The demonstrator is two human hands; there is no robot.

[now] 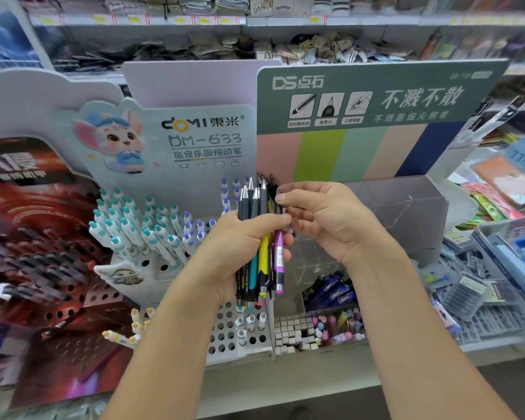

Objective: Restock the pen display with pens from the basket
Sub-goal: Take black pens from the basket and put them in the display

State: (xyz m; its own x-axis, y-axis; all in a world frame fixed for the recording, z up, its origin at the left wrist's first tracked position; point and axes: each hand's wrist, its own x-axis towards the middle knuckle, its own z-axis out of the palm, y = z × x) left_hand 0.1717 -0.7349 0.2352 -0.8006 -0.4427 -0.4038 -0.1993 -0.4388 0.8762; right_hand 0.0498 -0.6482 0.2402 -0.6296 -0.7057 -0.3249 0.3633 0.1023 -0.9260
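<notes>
Head view shows your left hand [249, 237] wrapped around a bundle of pens [259, 237], tips up, in front of the clear acrylic display [406, 213], while your right hand [325, 216] pinches the top of one dark pen [277, 204] at the bundle's right edge. The basket is not in view. If you draw that pen out while your left grip is slack, its neighbours, the purple pen [279, 256] especially, could slide down and drop among the pale pens [140, 225] in the perforated white rack [225, 328] below. The display's compartments are transparent, so you could misjudge a divider and land the pen in the wrong cell.
</notes>
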